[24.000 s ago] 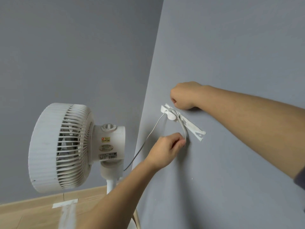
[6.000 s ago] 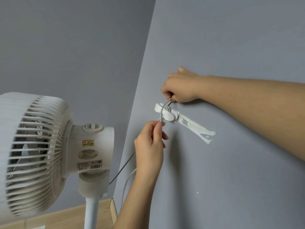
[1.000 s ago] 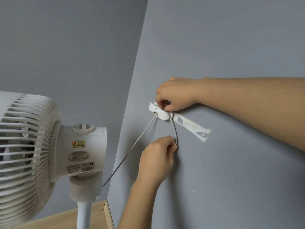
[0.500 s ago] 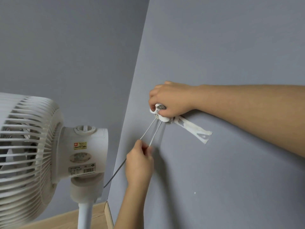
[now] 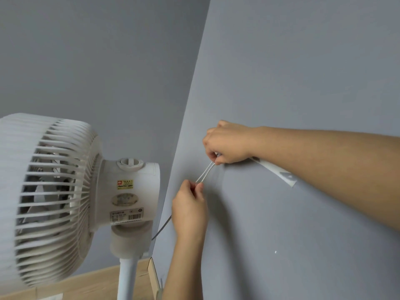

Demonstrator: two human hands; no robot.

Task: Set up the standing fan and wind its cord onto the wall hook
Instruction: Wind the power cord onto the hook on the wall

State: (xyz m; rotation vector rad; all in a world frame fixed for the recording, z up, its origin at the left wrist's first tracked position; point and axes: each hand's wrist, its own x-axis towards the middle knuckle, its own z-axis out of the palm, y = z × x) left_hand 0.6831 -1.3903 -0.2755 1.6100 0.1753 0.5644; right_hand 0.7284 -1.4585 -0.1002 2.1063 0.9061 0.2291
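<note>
A white standing fan (image 5: 65, 195) stands at the left on its pole, its head turned away to the left. Its thin white cord (image 5: 205, 172) runs as two strands from under my right hand down to my left hand, then on towards the fan. My right hand (image 5: 227, 146) is curled against the grey wall, covering the wall hook and pinching the cord there. My left hand (image 5: 190, 204) pinches both strands just below. Only the hook's white adhesive tab (image 5: 279, 172) shows past my right wrist.
The grey wall (image 5: 303, 72) on the right meets another grey wall at a corner behind the fan. A wooden floor with a skirting edge (image 5: 97, 280) shows at the bottom left.
My right hand has closed further over the hook, which no longer shows. My left hand stays just below it, holding the two strands taut. The view has shifted slightly.
</note>
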